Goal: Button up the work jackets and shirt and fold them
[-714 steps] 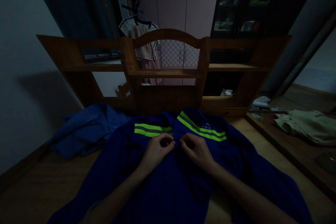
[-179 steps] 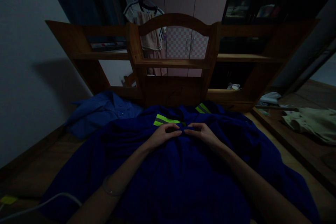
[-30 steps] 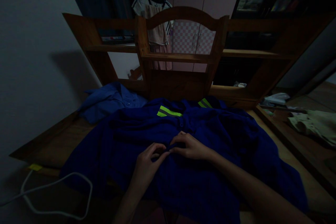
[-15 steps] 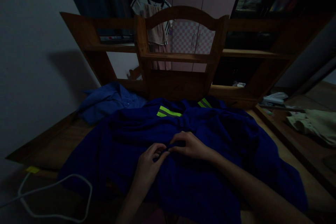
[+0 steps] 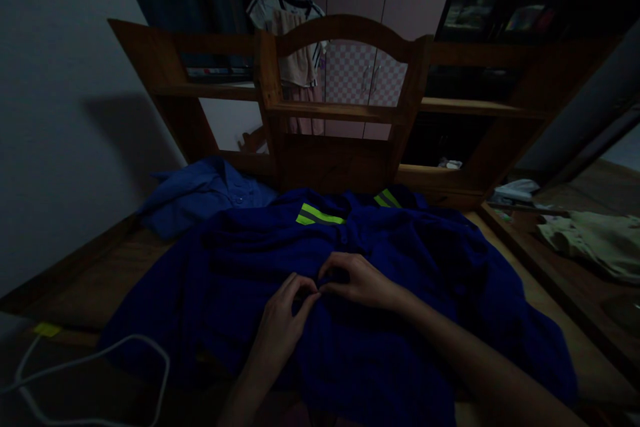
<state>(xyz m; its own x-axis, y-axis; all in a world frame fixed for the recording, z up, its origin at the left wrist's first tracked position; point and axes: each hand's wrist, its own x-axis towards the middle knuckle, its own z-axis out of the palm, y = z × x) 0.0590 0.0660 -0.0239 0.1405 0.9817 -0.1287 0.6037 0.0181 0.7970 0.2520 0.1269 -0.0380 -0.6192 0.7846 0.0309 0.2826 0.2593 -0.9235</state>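
A dark blue work jacket (image 5: 410, 320) with yellow-green reflective stripes (image 5: 318, 215) lies spread front-up on a wooden bed platform (image 5: 100, 287). My left hand (image 5: 285, 323) and my right hand (image 5: 357, 280) meet at the jacket's front closure, about mid-chest. Fingers of both hands are pinched together on the fabric edges there. What sits between the fingertips is too dark to make out.
A second, lighter blue shirt (image 5: 200, 190) lies crumpled at the back left. A wooden headboard with shelves (image 5: 345, 113) stands behind. A white cable (image 5: 100, 360) loops at the lower left. A pale green garment (image 5: 590, 243) lies on the floor at right.
Over the earlier frames my hands have moved down the jacket front from the collar area to mid-chest. In the last second they barely shift; the view drifts slightly.
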